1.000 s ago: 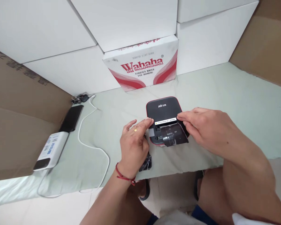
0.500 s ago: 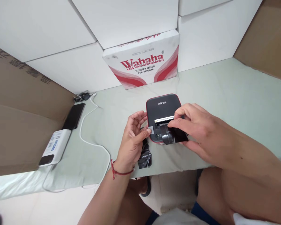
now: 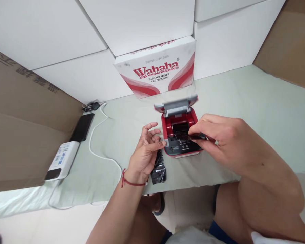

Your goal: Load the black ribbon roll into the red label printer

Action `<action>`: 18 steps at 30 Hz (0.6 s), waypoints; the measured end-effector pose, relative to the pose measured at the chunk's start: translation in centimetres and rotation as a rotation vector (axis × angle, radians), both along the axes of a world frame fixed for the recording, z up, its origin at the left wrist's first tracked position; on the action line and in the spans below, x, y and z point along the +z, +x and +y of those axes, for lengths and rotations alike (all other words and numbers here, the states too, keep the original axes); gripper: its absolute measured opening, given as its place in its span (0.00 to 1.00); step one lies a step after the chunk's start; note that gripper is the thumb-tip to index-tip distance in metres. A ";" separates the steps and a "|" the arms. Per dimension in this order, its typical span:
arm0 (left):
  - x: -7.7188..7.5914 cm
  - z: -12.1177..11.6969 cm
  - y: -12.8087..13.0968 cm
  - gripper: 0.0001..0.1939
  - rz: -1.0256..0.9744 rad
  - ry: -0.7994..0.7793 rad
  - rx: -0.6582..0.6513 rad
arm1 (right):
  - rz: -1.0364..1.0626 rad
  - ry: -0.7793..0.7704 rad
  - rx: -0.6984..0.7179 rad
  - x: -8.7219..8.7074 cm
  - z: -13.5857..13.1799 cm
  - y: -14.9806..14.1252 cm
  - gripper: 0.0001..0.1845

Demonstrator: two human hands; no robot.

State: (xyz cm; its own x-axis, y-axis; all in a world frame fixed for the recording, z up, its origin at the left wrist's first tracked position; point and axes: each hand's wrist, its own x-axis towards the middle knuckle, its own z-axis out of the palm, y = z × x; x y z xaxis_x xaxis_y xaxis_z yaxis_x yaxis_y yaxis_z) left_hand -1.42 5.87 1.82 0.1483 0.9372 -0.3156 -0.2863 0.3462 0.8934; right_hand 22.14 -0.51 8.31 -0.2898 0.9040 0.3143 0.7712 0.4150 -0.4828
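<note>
A red and black label printer (image 3: 186, 147) sits on the green cloth with its lid (image 3: 176, 105) raised, showing a red inner bay. Against the grey catch on the printer's left side rests the thumb of my left hand (image 3: 145, 152); its other fingers are apart and hold nothing. My right hand (image 3: 220, 139), at the printer's right front, is closed in a pinch on a strip of shiny black film (image 3: 184, 136), which reaches across the printer's opening. The gripped end is partly hidden by my fingers. Another piece of crumpled black film (image 3: 158, 169) lies beside my left wrist.
A white and red water carton (image 3: 157, 73) stands behind the printer, against white boxes (image 3: 149, 23). To the left lie a black phone (image 3: 82, 127), a white device (image 3: 62, 161), keys (image 3: 90, 106) and a white cable (image 3: 91, 142). The cloth's front edge runs close below the printer.
The printer's lid has swung up from closed to open. My right hand still pinches the black film, and my left thumb stays at the catch.
</note>
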 end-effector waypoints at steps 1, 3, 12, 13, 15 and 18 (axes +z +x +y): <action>-0.2 -0.1 0.1 0.41 0.024 0.033 -0.004 | 0.015 0.006 -0.004 0.0 0.1 0.0 0.12; -0.6 -0.4 0.4 0.35 0.085 0.118 -0.015 | 0.040 0.019 -0.016 -0.2 0.5 -0.2 0.12; 0.7 1.0 -4.2 0.25 0.820 0.450 -0.208 | 0.433 -0.018 -0.245 -2.4 3.7 -1.2 0.09; 0.9 1.4 -5.4 0.28 0.949 0.461 -0.280 | 0.499 -0.012 -0.286 -2.4 3.8 -1.4 0.09; 0.9 2.2 -7.1 0.31 1.069 0.440 -0.441 | 0.616 0.054 -0.376 -1.9 3.7 -2.0 0.07; -0.1 2.9 -7.8 0.20 1.139 0.450 -0.547 | 0.754 0.276 -0.486 -0.7 3.0 -2.5 0.05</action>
